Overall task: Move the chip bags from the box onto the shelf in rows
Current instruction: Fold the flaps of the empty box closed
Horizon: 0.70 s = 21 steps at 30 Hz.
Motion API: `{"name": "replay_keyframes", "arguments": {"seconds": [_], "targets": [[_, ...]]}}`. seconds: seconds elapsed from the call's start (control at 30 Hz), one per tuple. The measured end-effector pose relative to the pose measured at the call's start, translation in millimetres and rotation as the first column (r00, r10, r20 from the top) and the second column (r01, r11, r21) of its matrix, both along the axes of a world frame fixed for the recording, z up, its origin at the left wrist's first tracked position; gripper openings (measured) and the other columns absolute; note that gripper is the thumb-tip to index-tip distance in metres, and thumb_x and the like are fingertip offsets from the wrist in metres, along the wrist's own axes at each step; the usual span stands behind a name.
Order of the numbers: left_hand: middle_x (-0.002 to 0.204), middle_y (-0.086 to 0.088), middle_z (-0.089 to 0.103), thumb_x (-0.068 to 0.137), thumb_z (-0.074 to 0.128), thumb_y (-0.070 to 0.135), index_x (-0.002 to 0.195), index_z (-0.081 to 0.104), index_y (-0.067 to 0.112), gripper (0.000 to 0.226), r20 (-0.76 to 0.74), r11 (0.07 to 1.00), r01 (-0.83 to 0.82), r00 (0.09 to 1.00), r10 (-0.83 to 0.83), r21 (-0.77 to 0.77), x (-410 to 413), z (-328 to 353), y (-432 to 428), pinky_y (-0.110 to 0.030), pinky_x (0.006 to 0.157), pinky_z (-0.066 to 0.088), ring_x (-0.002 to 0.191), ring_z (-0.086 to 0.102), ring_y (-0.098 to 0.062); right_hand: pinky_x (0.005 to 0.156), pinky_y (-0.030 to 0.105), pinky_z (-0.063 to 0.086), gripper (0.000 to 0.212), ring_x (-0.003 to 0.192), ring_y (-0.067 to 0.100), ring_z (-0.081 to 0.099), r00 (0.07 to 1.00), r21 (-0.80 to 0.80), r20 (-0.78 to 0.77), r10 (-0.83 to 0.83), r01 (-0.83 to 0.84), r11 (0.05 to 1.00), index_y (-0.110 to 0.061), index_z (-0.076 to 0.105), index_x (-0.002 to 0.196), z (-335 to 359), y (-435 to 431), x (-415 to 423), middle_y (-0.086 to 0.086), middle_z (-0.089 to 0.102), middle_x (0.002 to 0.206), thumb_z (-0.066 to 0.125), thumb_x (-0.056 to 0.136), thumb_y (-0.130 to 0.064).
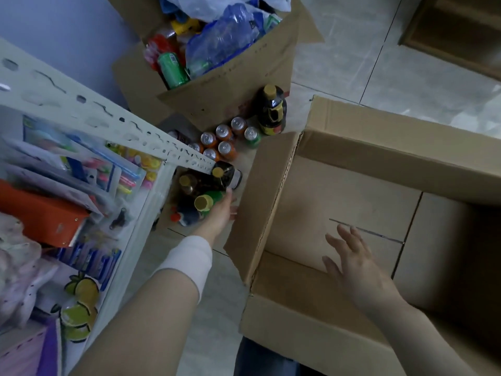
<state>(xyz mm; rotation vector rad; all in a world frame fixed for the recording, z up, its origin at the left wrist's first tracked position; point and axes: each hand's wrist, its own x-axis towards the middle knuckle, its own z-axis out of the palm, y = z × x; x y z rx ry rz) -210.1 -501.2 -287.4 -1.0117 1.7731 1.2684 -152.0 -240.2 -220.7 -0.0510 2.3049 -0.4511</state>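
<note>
Head, right hand [352, 263] over box [339, 191], left hand [221, 213] outside

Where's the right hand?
Head view, lower right: the right hand is spread open inside the open cardboard box, while the left hand is outside it, by the bottles.

I count two open cardboard boxes [273, 191]. Seven cans [224, 130] stand upright on the floor, mostly orange and one green. Five bottles [271, 109] are on the floor too, four yellow-capped and one red-capped.
</note>
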Motion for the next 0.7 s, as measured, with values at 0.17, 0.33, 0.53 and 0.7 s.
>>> {"name": "replay_keyframes", "arguments": {"seconds": [0.17, 0.33, 0.53, 0.7], "targets": [[0.133, -0.008, 0.052, 0.097, 0.014, 0.053, 0.128, 0.052, 0.015, 0.063, -0.165, 0.964, -0.178, 0.975, 0.146, -0.197, 11, 24, -27, -0.039, 0.102, 0.034, 0.122, 0.048, -0.024, 0.114, 0.033, 0.013, 0.051, 0.144, 0.020, -0.003, 0.999, 0.007, 0.023, 0.049, -0.049, 0.999, -0.021, 0.024, 0.144, 12, 6, 0, 0.002, 0.008, 0.156, 0.036, 0.097, -0.038], [0.134, -0.005, 0.051, 0.099, 0.015, 0.047, 0.127, 0.053, 0.017, 0.056, -0.415, 0.911, -0.266, 0.902, 0.120, -0.314, 36, 113, -17, -0.032, 0.096, 0.033, 0.123, 0.046, -0.019, 0.113, 0.034, 0.015, 0.052, 0.144, 0.022, 0.002, 1.000, -0.007, -0.015, -0.020, 0.020, 1.000, -0.019, 0.028, 0.143, 53, 22, 0, 0.005, 0.014, 0.155, 0.039, 0.096, -0.037], [0.113, 0.001, 0.061, 0.093, 0.012, 0.049, 0.123, 0.053, 0.018, 0.059, -0.475, 0.984, -0.175, 0.863, 0.174, 0.042, 50, 202, 35, -0.019, 0.077, 0.046, 0.100, 0.058, -0.005, 0.113, 0.031, 0.014, 0.051, 0.143, 0.022, 0.003, 0.983, -0.014, -0.107, -0.147, 0.146, 0.989, -0.018, 0.031, 0.142, 91, 49, 12, 0.006, 0.016, 0.154, 0.042, 0.096, -0.037], [0.140, 0.016, 0.040, 0.088, 0.017, 0.060, 0.127, 0.042, 0.040, 0.051, -0.382, 0.949, 0.289, 0.897, -0.221, 0.130, 68, 181, 126, -0.029, 0.110, 0.028, 0.130, 0.036, -0.005, 0.113, 0.031, 0.017, 0.050, 0.143, 0.019, 0.006, 0.951, -0.020, -0.134, -0.279, 0.279, 0.960, -0.021, 0.031, 0.142, 97, 85, 33, 0.002, 0.016, 0.155, 0.042, 0.096, -0.036]]}}
